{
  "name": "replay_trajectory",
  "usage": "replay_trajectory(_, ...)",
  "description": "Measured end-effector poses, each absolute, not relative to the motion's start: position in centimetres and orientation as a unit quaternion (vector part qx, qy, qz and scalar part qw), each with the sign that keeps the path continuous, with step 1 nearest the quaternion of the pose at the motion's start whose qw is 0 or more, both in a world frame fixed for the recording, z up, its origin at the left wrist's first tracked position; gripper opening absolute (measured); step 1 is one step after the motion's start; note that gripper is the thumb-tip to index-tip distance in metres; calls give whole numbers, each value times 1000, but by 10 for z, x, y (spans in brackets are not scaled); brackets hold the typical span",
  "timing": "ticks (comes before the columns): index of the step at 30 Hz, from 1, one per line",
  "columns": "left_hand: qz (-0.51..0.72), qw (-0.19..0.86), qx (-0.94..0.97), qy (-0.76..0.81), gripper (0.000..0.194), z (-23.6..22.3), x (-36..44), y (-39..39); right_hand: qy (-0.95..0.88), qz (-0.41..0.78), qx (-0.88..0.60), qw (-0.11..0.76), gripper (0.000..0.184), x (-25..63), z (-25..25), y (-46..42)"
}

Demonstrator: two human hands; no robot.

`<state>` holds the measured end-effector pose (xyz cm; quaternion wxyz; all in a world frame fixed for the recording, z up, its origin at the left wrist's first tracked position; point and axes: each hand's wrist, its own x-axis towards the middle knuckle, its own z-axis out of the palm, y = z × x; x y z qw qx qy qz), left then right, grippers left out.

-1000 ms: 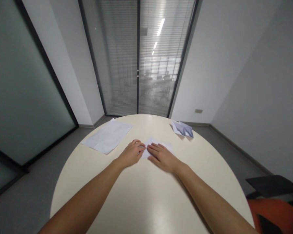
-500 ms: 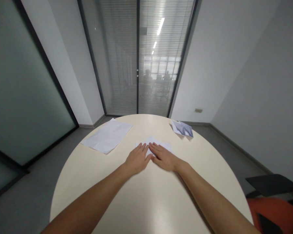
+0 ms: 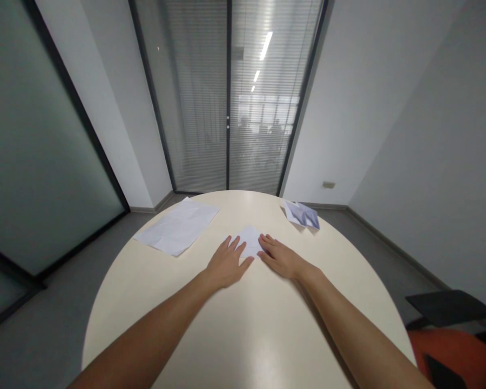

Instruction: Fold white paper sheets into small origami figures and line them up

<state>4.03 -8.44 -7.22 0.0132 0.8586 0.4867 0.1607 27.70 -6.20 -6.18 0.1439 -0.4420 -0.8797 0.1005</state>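
A folded sheet of white paper (image 3: 249,240) lies on the round table in front of me, its far end coming to a blunt point. On its left side rests my left hand (image 3: 228,263), open, with the fingers spread and the thumb stretched toward the middle. My right hand (image 3: 281,257) lies flat along the right side, fingers extended and close together. Both hands cover parts of the paper's edges. Neither one grasps it.
Flat white sheets (image 3: 180,224) lie at the table's far left. A creased, folded paper (image 3: 302,215) stands partly raised at the far right. The round cream table (image 3: 235,329) fills the middle. A red and black chair (image 3: 449,346) is at the lower right.
My hands have moved apart, the right one sliding to the right and the left one spreading its fingers. More of the folded paper shows between them.
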Motion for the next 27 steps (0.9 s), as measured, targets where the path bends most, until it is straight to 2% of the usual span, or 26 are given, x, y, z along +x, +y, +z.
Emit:
replay_trajectory(3, 157, 9, 848, 507, 63, -67, 36, -80, -903, 107, -384, 158, 49, 274, -48, -66)
replay_trajectory(9, 167, -25, 814, 555, 48, -63, 28, -75, -924, 146, -314, 161, 34, 268, -34, -72)
replay_trajectory(12, 168, -19, 808, 564, 48, -65, 26, -74, -923, 159, -305, 171, 28, 268, -36, -73)
replay_trajectory(19, 160, 11, 797, 583, 62, -71, 23, -71, -904, 172, -337, 197, 25, 270, -40, -72)
replay_trajectory(27, 160, 19, 793, 587, 65, -73, 15, -64, -883, 229, -351, 212, 30, 278, -42, -67)
